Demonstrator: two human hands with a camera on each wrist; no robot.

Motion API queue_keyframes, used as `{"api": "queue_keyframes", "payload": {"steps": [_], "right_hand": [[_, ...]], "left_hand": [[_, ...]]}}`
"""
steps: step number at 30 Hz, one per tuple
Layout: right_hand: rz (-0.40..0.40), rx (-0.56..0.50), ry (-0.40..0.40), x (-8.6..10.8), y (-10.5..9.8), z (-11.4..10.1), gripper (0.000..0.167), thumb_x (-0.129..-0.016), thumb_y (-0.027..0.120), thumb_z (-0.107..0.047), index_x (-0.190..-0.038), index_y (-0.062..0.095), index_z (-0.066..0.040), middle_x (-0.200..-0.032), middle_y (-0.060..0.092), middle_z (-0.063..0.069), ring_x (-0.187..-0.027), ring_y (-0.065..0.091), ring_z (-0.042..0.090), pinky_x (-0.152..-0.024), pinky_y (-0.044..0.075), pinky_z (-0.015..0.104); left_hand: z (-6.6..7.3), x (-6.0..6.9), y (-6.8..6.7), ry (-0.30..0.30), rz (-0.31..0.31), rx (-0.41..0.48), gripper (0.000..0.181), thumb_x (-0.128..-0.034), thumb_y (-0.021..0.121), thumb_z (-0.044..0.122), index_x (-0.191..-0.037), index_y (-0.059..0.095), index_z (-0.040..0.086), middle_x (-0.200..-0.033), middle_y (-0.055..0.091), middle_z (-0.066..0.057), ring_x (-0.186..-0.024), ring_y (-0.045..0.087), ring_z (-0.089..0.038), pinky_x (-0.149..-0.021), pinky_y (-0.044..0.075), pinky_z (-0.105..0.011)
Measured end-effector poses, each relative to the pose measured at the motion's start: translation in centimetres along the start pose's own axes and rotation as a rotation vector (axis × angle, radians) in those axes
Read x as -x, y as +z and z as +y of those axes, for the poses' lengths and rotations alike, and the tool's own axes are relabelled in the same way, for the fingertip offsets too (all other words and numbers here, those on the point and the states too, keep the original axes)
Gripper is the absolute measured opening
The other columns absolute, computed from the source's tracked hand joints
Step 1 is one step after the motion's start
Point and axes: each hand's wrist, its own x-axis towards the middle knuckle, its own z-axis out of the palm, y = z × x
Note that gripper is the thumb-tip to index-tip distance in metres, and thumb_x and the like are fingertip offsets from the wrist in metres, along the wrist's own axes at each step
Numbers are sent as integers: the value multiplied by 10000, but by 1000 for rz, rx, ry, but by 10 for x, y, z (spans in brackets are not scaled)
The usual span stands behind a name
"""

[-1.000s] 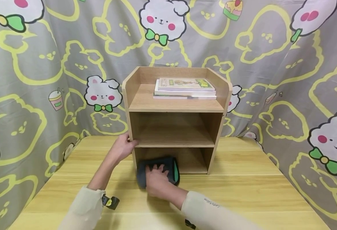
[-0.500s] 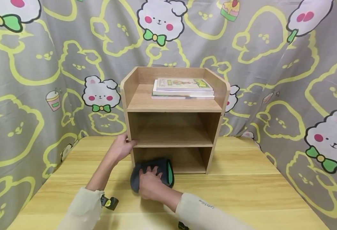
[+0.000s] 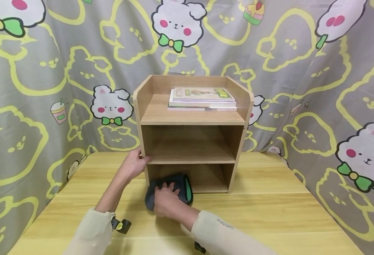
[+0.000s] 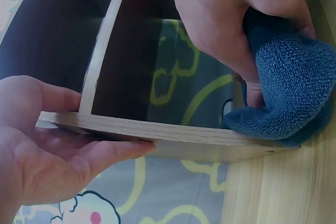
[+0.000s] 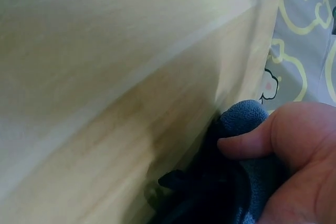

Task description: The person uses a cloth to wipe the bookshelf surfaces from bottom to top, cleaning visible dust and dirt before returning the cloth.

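Observation:
My left hand [image 3: 135, 164] grips the left side panel of a small wooden shelf unit [image 3: 187, 123]. In the left wrist view, the thumb lies on the inner side of the panel and the other fingers run along its outside. At the lower left corner, my right hand [image 3: 168, 201] holds a bunched dark blue terry cloth [image 4: 299, 72] with a black-edged green part [image 3: 188, 187]. The cloth touches the front edge of that panel near the table. In the right wrist view, the thumb presses on the cloth [image 5: 244, 116]; the other fingers are mostly hidden there.
Several stacked books [image 3: 203, 99] lie on the unit's top. Below them are a middle compartment [image 3: 190, 141] and a bottom one [image 3: 206, 177]. The unit stands on a wood-grain table [image 3: 270, 212]. A patterned grey curtain [image 3: 117, 63] hangs behind and at both sides.
My right hand and the cloth have shifted left along the bottom compartment to its left panel, mostly in the first half second. My left hand keeps its hold on the panel.

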Motion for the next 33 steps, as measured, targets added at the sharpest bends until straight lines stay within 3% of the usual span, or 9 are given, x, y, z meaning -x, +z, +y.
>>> {"api": "queue_keyframes", "payload": {"steps": [6, 14, 21, 24, 28, 33], "right_hand": [[31, -92, -41, 7, 2, 5, 741, -862, 712, -201, -1550, 435, -224, -1594, 389, 187, -1480, 311, 469, -1117, 380, 601], [98, -354, -165, 14, -1, 19, 793, -820, 622, -34, -1569, 393, -158, -1547, 439, 200, -1418, 387, 496, -1088, 433, 547], [261, -362, -259, 15, -20, 23, 790, -793, 622, 10, -1548, 417, -103, -1425, 551, 197, -1180, 589, 417, -881, 539, 418], [321, -360, -273, 16, -30, 24, 786, -784, 636, 8, -1536, 432, -91, -1410, 565, 200, -1165, 604, 427, -880, 547, 434], [337, -368, -270, 18, -37, 23, 790, -793, 653, -2, -1543, 426, -100, -1443, 545, 192, -1231, 578, 457, -934, 538, 476], [346, -350, -279, 22, -37, 21, 804, -810, 649, 0, -1563, 396, -121, -1473, 525, 170, -1276, 552, 463, -946, 539, 479]], "left_hand": [[-2, 0, -1, -5, -14, 0, 503, -966, 556, 140, -1449, 503, 10, -1379, 566, -294, -1173, 638, -441, -879, 546, -463], [-2, 0, -2, 0, -8, -13, 527, -964, 549, 143, -1471, 484, 19, -1400, 550, -294, -1188, 626, -446, -871, 543, -462], [0, -1, 0, -1, 1, -8, 514, -954, 552, 118, -1453, 504, 5, -1370, 568, -303, -1057, 662, -389, -695, 534, -350], [0, -2, 0, 20, 13, -22, 508, -945, 549, 107, -1440, 519, -5, -1370, 574, -304, -1110, 655, -400, -803, 565, -429], [0, -2, 0, 32, 21, -37, 508, -943, 553, 113, -1436, 528, -7, -1389, 570, -298, -1240, 601, -429, -1000, 505, -534], [0, -1, 0, 18, 18, -25, 512, -947, 553, 122, -1442, 522, -3, -1395, 565, -297, -1234, 605, -438, -1003, 501, -540]]}}
